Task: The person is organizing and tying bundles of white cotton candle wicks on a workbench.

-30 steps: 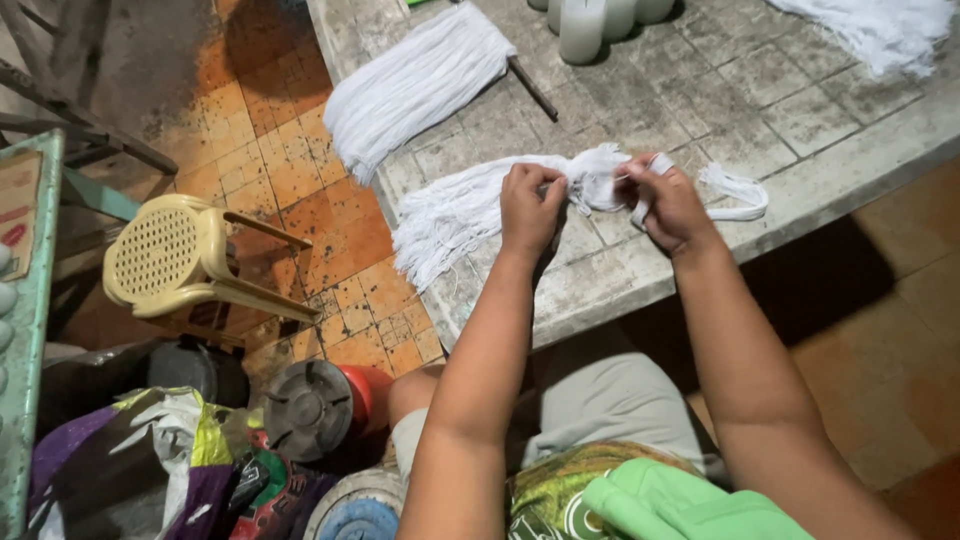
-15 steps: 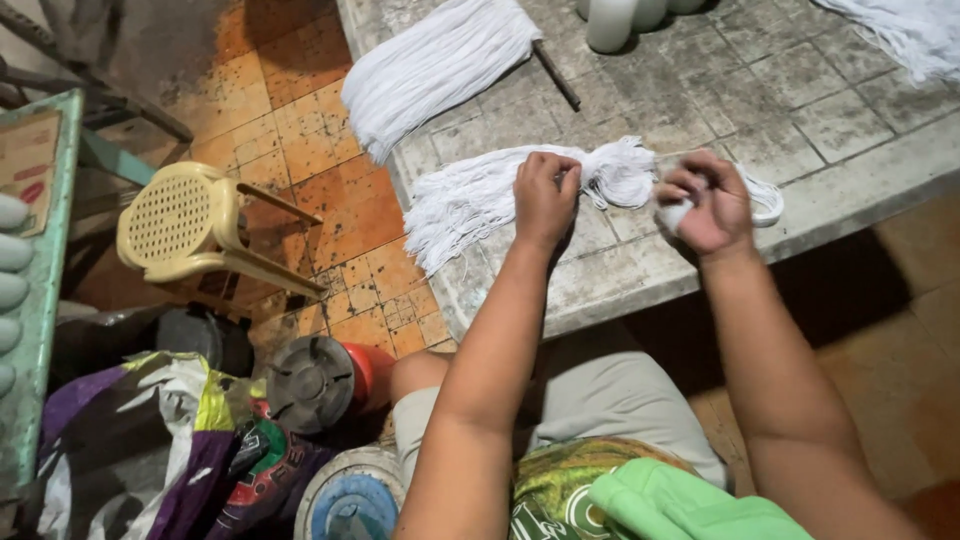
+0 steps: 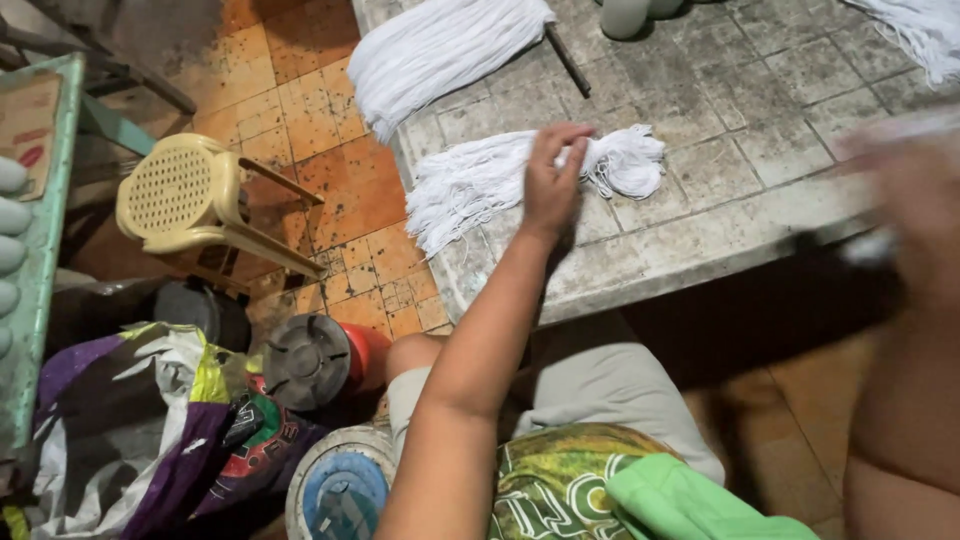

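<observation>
A bundle of white strings (image 3: 470,185) lies across the near edge of a grey tiled table (image 3: 740,190), its looped end (image 3: 630,160) pointing right. My left hand (image 3: 553,180) pinches the bundle at its narrow neck. My right hand (image 3: 905,200) is off to the right, away from the bundle and heavily blurred. A white smear shows beside it, and I cannot tell whether it holds anything. A larger white string bundle (image 3: 440,50) with a dark stick (image 3: 568,62) lies farther back on the table.
More white strings (image 3: 920,30) lie at the table's far right, and pale round objects (image 3: 630,15) sit at the back. A yellow plastic chair (image 3: 180,195) stands on the orange tile floor to the left. Bags (image 3: 150,430) and round lids (image 3: 305,360) crowd the lower left.
My right hand has let go of the looped end and swung out to the right. My left hand stays on the bundle's neck. The view has shifted closer.
</observation>
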